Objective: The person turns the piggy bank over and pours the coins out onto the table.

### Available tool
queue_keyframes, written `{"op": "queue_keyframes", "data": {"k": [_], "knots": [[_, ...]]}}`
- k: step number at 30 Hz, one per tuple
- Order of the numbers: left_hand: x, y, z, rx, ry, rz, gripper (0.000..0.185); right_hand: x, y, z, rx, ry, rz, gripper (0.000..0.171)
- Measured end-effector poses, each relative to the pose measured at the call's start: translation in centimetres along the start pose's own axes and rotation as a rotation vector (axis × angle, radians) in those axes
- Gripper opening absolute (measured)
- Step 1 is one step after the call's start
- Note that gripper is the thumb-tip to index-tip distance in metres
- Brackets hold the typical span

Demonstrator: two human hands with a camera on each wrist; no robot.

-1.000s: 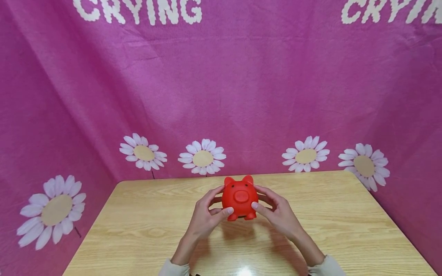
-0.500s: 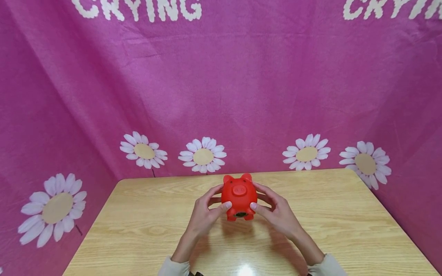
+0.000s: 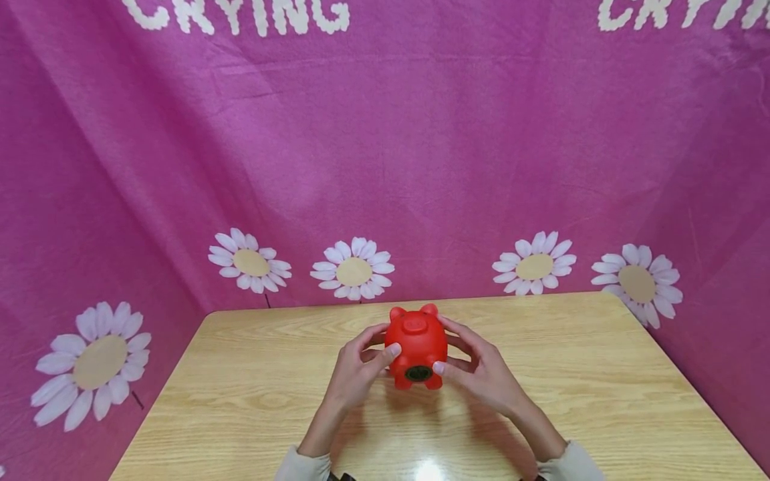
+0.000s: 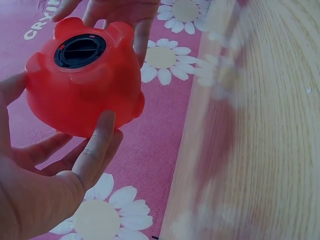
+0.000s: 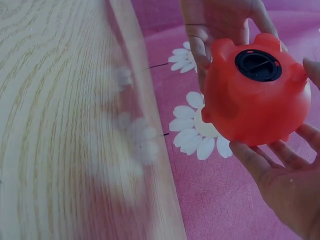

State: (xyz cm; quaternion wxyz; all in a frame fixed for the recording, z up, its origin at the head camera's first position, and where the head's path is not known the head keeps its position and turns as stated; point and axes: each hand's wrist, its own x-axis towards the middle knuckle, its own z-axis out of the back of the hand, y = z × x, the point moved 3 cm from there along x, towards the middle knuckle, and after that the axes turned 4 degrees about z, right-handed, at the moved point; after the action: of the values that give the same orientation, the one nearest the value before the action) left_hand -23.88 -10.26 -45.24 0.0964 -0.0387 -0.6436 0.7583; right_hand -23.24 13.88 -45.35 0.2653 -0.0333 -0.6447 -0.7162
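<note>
A round red piggy bank (image 3: 416, 346) is held up between both hands over the table, tipped back so its snout points upward and its underside faces me. My left hand (image 3: 356, 371) grips its left side, thumb on the front and fingers behind. On the opposite side my right hand (image 3: 486, 371) holds it the same way, its thumb near the belly. The left wrist view shows a black round plug (image 4: 80, 51) set in the belly among the stubby feet. In the right wrist view the same plug (image 5: 258, 65) has a bar across it.
The light wood-grain table (image 3: 252, 394) spreads beneath the hands, with a bright reflection near its front. Behind and beside it hangs a magenta cloth (image 3: 421, 147) with white daisies and lettering, meeting the table's back edge.
The piggy bank has tipped backward in both hands: its face has turned upward and the black plug underneath has come into view. The thumbs have shifted slightly on it.
</note>
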Motion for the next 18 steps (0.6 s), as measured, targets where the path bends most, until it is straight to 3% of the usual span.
{"op": "queue_keyframes", "data": {"k": [7, 18], "knots": [[-0.01, -0.23, 0.0, 0.0, -0.021, 0.029, 0.055, -0.02, 0.01, -0.11, -0.005, -0.006, -0.035, 0.073], [-0.08, -0.33, -0.37, 0.093, 0.007, -0.03, 0.058, 0.02, 0.07, 0.06, -0.074, -0.097, -0.086, 0.065]]}}
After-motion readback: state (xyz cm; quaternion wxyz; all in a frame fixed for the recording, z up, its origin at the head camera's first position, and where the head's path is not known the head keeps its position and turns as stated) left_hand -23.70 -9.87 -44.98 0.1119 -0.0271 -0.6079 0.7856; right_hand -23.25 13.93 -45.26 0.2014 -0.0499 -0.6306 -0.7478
